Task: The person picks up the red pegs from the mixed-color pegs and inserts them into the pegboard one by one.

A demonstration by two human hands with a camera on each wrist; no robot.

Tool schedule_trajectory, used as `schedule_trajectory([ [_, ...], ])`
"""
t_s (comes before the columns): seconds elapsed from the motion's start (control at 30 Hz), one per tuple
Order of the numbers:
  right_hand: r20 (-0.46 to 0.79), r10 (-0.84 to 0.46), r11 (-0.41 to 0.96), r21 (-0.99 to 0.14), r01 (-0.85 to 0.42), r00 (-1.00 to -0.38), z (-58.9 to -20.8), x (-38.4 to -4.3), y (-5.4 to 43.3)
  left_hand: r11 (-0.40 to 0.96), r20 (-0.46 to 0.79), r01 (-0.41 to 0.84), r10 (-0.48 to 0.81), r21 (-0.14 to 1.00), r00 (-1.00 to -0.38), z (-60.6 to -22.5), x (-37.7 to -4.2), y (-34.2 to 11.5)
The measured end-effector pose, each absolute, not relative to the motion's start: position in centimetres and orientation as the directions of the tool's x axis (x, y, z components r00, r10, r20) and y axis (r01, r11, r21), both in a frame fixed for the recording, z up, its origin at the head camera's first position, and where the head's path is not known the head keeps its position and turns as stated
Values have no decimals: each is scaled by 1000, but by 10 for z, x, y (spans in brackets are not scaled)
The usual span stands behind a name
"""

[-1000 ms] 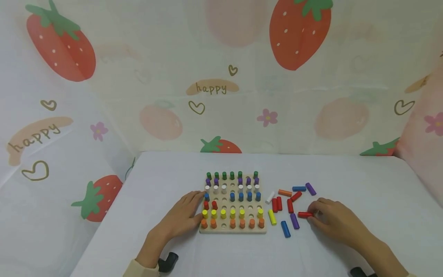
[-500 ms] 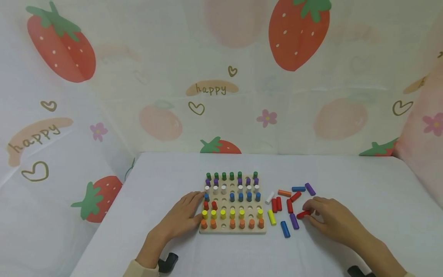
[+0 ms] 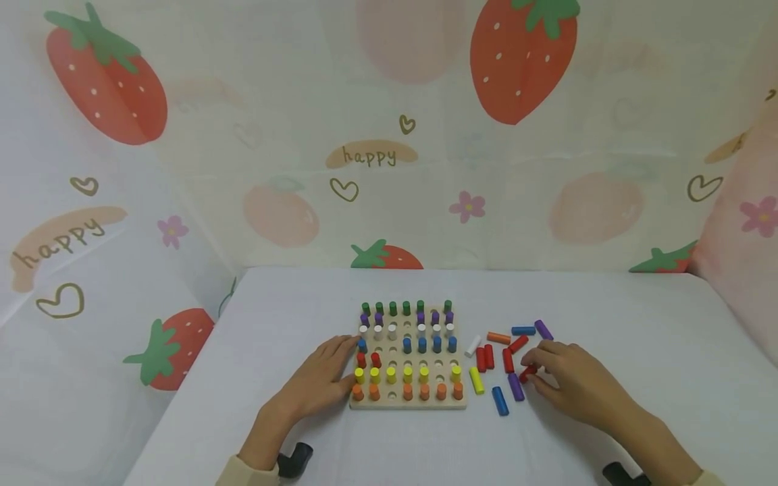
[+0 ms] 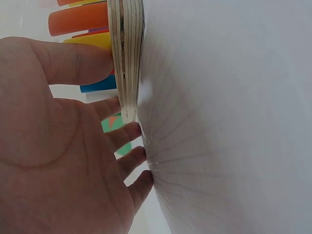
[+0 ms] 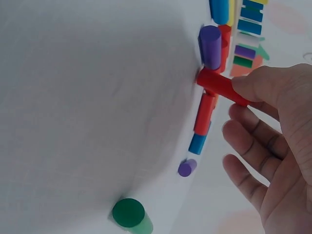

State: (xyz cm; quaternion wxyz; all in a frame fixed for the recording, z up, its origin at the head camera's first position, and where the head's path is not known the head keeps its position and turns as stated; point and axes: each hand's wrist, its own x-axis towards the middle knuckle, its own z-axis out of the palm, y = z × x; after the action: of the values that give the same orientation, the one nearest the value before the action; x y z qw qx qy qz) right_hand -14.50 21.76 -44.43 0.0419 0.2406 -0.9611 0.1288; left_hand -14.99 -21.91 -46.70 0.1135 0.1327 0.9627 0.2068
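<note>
Probably light, stiff and hard to damage, judging by the solid look of the red peg (image 5: 218,84); perhaps a little slippery, being smooth and round-sided, and apt to roll if dropped on the desk (image 3: 444,445). Best taken across the barrel toward one end, leaving the other end bare. Held much that way now in the right hand (image 3: 574,378): pinched between thumb and forefinger, tilted, bare end slanting left toward the desk; impossible to tell whether touching it. Located to the right of the wooden pegboard (image 3: 408,406), just right of a loose purple peg (image 3: 516,387) and a little nearer than the loose red peg (image 3: 508,361). Remaining right fingers loosely spread, clear of the barrel. Left hand (image 3: 322,378) well apart from all this, with fingers spread along the pegboard's left edge and thumb against its side.
</note>
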Motion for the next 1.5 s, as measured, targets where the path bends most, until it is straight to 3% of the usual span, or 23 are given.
schedule_trajectory([
  [0.37, 130, -444, 847, -261, -463, -886, -441, -147, 210, 886, -168, 201, 293, 418, -941, -467, -149, -220],
  [0.67, 205, -469, 822, -254, -510, -859, -433, -155, 197, 887, -159, 205, 292, 414, -943, -466, -151, -220],
  [1.5, 197, -544, 773, -261, -579, -816, -426, -164, 168, 885, -157, 190, 279, 426, -947, -469, -150, -218],
])
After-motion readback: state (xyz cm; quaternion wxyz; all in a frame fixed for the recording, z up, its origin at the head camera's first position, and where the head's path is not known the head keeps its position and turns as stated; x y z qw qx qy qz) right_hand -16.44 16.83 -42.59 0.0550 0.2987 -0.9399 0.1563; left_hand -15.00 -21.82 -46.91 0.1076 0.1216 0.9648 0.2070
